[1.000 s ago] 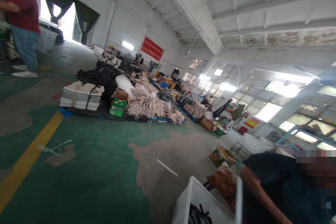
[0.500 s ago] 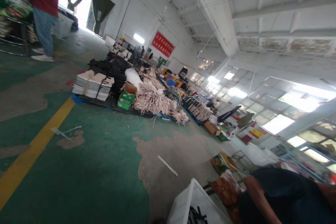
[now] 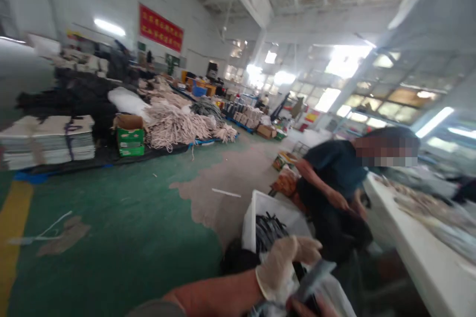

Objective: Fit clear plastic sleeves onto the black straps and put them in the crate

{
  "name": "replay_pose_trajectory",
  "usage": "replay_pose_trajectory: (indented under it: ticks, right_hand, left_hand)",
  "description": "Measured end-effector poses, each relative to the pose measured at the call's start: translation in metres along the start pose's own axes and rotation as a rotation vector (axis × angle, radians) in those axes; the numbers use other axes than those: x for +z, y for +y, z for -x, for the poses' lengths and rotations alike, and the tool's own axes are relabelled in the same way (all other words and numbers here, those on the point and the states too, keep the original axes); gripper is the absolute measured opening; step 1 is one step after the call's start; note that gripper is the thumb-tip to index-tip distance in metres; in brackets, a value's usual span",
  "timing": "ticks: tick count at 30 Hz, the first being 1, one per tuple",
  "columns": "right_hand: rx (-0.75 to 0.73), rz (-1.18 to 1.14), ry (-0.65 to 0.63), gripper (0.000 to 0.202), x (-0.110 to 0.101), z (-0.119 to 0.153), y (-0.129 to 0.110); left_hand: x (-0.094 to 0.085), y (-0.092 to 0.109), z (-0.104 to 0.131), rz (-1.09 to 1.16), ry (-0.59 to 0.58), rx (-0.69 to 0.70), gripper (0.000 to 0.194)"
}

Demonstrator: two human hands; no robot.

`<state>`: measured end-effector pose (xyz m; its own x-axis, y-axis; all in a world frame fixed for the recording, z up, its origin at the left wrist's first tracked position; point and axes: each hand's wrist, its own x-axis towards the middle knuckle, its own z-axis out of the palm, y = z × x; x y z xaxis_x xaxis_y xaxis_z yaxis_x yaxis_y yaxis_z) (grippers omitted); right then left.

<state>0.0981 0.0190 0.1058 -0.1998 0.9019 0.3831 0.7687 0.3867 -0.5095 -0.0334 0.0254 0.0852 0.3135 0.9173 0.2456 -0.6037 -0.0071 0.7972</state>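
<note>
Near the white bin [image 3: 249,228], the right hand [image 3: 322,308] grips a grey strip [image 3: 316,277].

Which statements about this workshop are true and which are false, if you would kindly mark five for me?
1. The left hand wears a pale glove. True.
2. The white bin holds only bright red cloth. False: dark strips lie in it.
3. In view, the green box appears between the pale stack and the pale cords. True.
4. The wall banner is blue. False: it is red.
5. The nearby co-worker wears a yellow top. False: it is dark.
</note>
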Motion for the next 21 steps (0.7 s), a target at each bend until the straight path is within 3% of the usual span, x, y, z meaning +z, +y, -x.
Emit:
replay_pose_trajectory:
  ticks: [1,2,3,4,8,11,14,17,19,21]
  right_hand:
    - [0.098,-0.052,-0.069,0.034,-0.001,0.023,0.001]
    - [0.25,-0.213,-0.305,0.034,-0.002,0.04,0.0]
    - [0.382,-0.383,-0.439,0.031,-0.003,0.05,-0.001]
    - [0.453,-0.504,-0.476,0.031,-0.005,0.055,-0.002]
    - [0.544,-0.697,-0.464,0.036,-0.008,0.05,0.002]
    - [0.568,-0.79,-0.446,0.032,-0.008,0.051,0.008]
    - [0.577,-0.831,-0.449,0.03,-0.003,0.058,0.018]
    - [0.558,-0.841,-0.454,0.029,0.003,0.065,0.033]
    - [0.556,-0.871,-0.425,0.031,0.003,0.069,0.043]
    - [0.601,-0.908,-0.37,0.028,-0.003,0.075,0.052]
  left_hand:
    - [0.001,0.0,0.005,-0.003,0.002,0.078,0.08]
    - [0.002,0.001,0.008,-0.042,-0.025,0.121,0.079]
    - [0.004,0.002,0.01,-0.118,-0.081,0.109,0.076]
    - [0.006,0.003,0.011,-0.19,-0.118,0.083,0.071]
    - [0.014,-0.002,0.005,-0.321,-0.03,-0.08,0.05]
    - [0.016,-0.007,-0.004,-0.365,0.014,-0.116,0.043]
    - [0.02,-0.01,-0.018,-0.413,-0.056,-0.097,0.041]
    - [0.028,-0.012,-0.033,-0.315,-0.15,-0.154,0.046]
    - [0.032,-0.013,-0.045,-0.241,-0.15,-0.218,0.038]
    - [0.034,-0.01,-0.059,-0.212,-0.094,-0.178,0.032]
